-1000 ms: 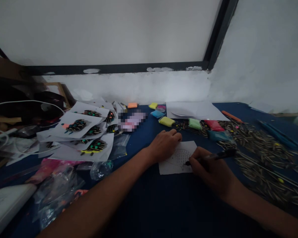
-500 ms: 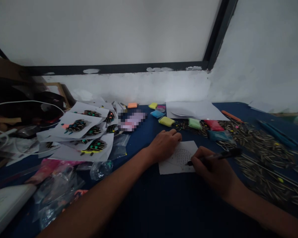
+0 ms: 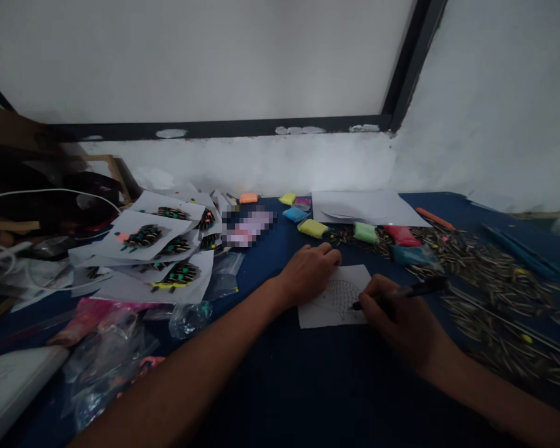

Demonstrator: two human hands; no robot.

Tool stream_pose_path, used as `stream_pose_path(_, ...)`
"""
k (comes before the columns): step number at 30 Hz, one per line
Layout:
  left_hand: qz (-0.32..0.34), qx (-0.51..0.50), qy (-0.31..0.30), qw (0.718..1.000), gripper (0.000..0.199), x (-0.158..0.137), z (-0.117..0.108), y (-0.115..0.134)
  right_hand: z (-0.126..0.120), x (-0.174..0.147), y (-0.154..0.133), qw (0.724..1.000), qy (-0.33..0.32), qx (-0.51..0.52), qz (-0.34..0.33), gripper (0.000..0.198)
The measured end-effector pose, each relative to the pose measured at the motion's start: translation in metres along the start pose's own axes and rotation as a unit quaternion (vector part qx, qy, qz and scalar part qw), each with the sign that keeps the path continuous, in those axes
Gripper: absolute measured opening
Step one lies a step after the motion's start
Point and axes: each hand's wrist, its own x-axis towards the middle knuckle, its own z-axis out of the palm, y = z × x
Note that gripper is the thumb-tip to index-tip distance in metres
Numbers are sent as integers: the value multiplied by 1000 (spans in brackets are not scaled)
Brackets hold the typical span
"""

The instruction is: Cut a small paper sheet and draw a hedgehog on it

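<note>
A small white sheet of paper [image 3: 310, 316] lies on the dark blue tabletop, with a rounded outline full of short dark marks drawn on it. My left hand [image 3: 310, 272] rests over its upper left edge, fingers bent and close together, holding the sheet down. In my right hand [image 3: 401, 320] is a black pen [image 3: 417, 288], gripped between thumb and fingers. The pen's tip touches or hovers just above the lower right of the drawing; I cannot tell which.
Stacked sheets [image 3: 135, 233] bearing seed-covered shapes lie at left, above crumpled plastic bags [image 3: 116, 348]. Behind my hands are colored clay packets [image 3: 313, 228] and blank paper [image 3: 364, 206]. Striped seeds [image 3: 485, 267] spread at right, near blue tweezers [image 3: 522, 251].
The pen and my right hand have shifted very slightly, and the pen's rear end sits a little further left. My left hand and the paper have stayed put.
</note>
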Motion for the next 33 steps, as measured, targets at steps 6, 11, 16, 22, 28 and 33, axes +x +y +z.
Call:
stream_pose_path(6, 0, -3, 0, 1000, 20, 0, 0, 0, 1, 0, 1, 1000, 8, -4, 5, 19)
stream_pose_path(11, 7, -4, 16, 1000, 20, 0, 2, -1, 1, 0, 3, 1000, 3, 8, 4, 19)
stream_pose_path(16, 12, -7, 27, 1000, 20, -1, 3, -2, -1, 1, -1, 1000, -1, 10, -5, 20)
stream_pose_path(22, 10, -7, 30, 999, 20, 0, 4, -2, -2, 1, -2, 1000, -13, 20, 2, 19)
stream_pose_path(28, 9, -6, 17, 1000, 21, 0, 2, -1, -1, 0, 1, 999, 1, 25, 28, 21)
stream_pose_path(33, 5, -2, 11, 1000, 20, 0, 1, -1, -3, 0, 5, 998, 30, -1, 47, 21)
